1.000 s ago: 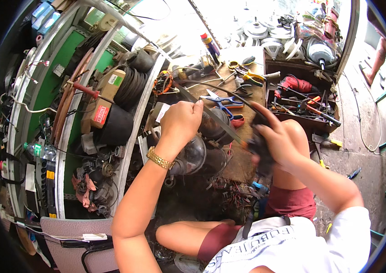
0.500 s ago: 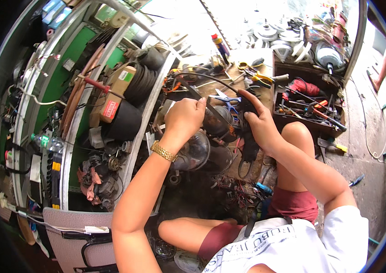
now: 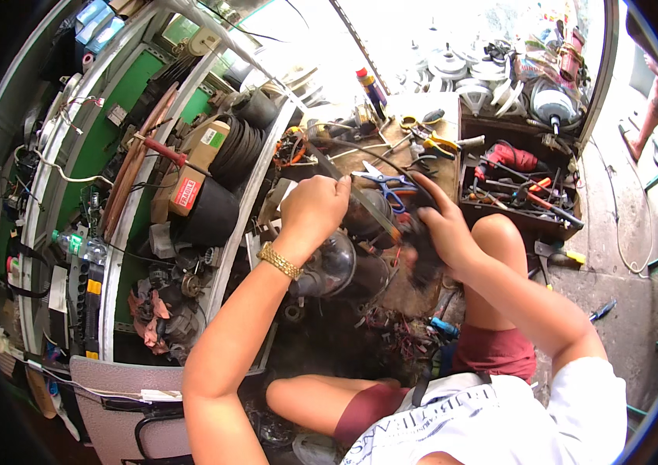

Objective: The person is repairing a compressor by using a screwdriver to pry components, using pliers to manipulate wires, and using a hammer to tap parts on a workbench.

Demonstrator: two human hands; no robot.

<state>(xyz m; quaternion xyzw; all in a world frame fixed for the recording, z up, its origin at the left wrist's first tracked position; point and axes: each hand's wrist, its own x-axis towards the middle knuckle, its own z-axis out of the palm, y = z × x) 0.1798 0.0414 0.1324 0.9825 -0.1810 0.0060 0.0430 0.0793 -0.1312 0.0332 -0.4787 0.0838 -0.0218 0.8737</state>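
Observation:
My left hand [image 3: 313, 209] is closed around a long, flat dark strip [image 3: 375, 205], which runs diagonally down toward my right hand [image 3: 445, 225]. My right hand is closed on a blurred black object [image 3: 422, 260], near a thin dark cable arching above it. Beneath and between my hands are dark round metal housings [image 3: 335, 260]. Blue-handled scissors [image 3: 392, 192] lie just beyond them on the wooden worktop [image 3: 434, 174], with yellow-handled pliers [image 3: 430, 136] and a red-capped can [image 3: 372, 93] farther back. What lies inside my left fist is mostly hidden.
Metal shelving [image 3: 124, 325] full of parts lines the left. A tool box [image 3: 499, 209] holds a red drill [image 3: 511, 163]; white parts [image 3: 476, 93] are piled behind it. A hammer [image 3: 546, 260] and cable rest on the right floor [image 3: 608, 279]. Another person's leg [image 3: 651, 116] shows at far right.
My right hand and the black object moved up from a second ago, then slightly down and right over the last half second, the object blurring. My left hand shifted slightly, still closed.

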